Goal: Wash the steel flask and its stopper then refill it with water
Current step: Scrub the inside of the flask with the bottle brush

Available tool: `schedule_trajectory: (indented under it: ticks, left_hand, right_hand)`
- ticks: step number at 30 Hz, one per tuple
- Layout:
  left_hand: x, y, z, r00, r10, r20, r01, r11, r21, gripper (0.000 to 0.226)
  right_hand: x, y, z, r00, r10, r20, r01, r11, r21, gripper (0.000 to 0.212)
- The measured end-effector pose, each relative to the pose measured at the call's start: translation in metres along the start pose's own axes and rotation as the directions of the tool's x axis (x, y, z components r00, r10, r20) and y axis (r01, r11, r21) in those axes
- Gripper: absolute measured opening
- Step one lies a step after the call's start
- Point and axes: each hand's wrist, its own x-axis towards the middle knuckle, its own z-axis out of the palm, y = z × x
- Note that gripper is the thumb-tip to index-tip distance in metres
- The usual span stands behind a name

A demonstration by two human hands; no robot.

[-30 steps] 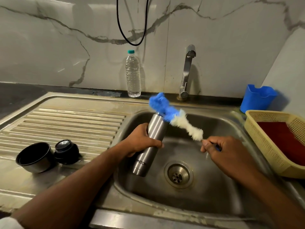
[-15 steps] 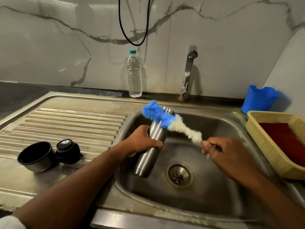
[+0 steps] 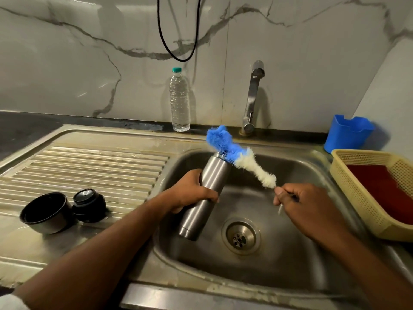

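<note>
While it is hanging tilted over the sink [image 3: 312, 260], mouth aimed up and away toward the tap [image 3: 253, 97], the flask [image 3: 206, 193] is sitting in the left hand [image 3: 190, 195], whose fingers are wrapping round its middle. Being smooth steel and probably wet, it is likely slippery; rigid and open, so seemingly light, it is best gripped round the waist, as here. The brush [image 3: 240, 158] is lying across the flask's mouth, its blue tip poking past the rim, its white bristles looking soft and bendy. The right hand [image 3: 306, 206] is pinching the brush's thin handle, forearm reaching in from the lower right. The stopper [image 3: 89, 203] and a cup [image 3: 44, 212] are resting on the drainboard [image 3: 89, 162], well apart from the flask. A bottle [image 3: 179, 101] is standing by the wall.
</note>
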Motion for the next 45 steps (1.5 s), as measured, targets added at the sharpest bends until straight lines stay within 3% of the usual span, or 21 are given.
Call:
schedule_trajectory:
  ticks: [3,6,9,11,23,26,29,32,35,39,42,45]
  left_hand:
    - [0.001,0.0,0.0,1.0,-0.008,0.012,0.009,0.999,-0.033,0.085]
    - [0.004,-0.002,0.001,1.0,-0.014,-0.005,0.013,1.0,-0.013,0.083]
    - [0.004,-0.001,0.001,1.0,-0.024,-0.006,0.024,0.999,0.037,0.076]
    - [0.006,-0.003,0.0,1.0,0.0,-0.029,0.002,0.999,0.05,0.07]
    - [0.007,-0.007,-0.002,0.999,0.023,-0.035,-0.02,0.997,0.069,0.087]
    - [0.006,-0.006,-0.001,0.999,0.044,-0.028,-0.041,0.995,0.089,0.087]
    - [0.006,-0.006,-0.001,0.999,0.025,-0.021,-0.024,0.998,0.053,0.076]
    - [0.006,-0.003,-0.002,0.999,0.03,-0.021,-0.03,1.0,-0.008,0.077]
    - [0.006,-0.002,-0.002,0.999,0.034,-0.019,-0.034,0.998,-0.043,0.072]
    - [0.007,-0.002,-0.001,0.996,0.043,-0.081,-0.041,0.999,0.024,0.067]
    - [0.008,-0.003,-0.001,0.996,0.04,-0.084,-0.037,0.998,0.042,0.068]
    - [0.008,-0.005,-0.002,0.995,0.051,-0.084,-0.045,0.996,0.074,0.068]
  right_hand:
    - [-0.001,-0.003,0.003,0.998,-0.011,0.065,0.013,1.0,-0.027,0.033]
    - [-0.001,-0.003,0.003,1.0,-0.003,-0.009,0.003,0.999,-0.032,0.034]
    - [-0.003,-0.004,0.003,0.999,-0.004,0.048,0.006,0.999,-0.039,0.033]
    - [-0.001,-0.004,0.001,1.0,0.002,0.015,-0.001,0.998,-0.058,0.034]
    - [-0.006,-0.009,0.002,0.999,-0.029,0.04,0.033,0.994,-0.108,0.04]
    - [-0.004,-0.006,0.0,0.999,-0.032,-0.024,0.03,0.996,-0.082,0.04]
    - [-0.007,-0.01,0.002,0.997,-0.034,0.075,0.04,0.996,-0.076,0.039]
    - [-0.003,-0.009,0.001,0.999,-0.034,0.022,0.034,0.999,-0.026,0.036]
    - [-0.003,-0.01,0.0,0.996,-0.023,0.08,0.024,1.0,-0.007,0.036]
    - [0.0,-0.006,-0.004,1.0,-0.014,-0.018,0.015,0.999,0.037,0.033]
    - [-0.002,-0.008,-0.003,0.998,-0.02,0.065,0.018,1.0,0.026,0.033]
    - [-0.002,-0.009,-0.003,1.0,-0.013,0.01,0.012,1.0,0.026,0.034]
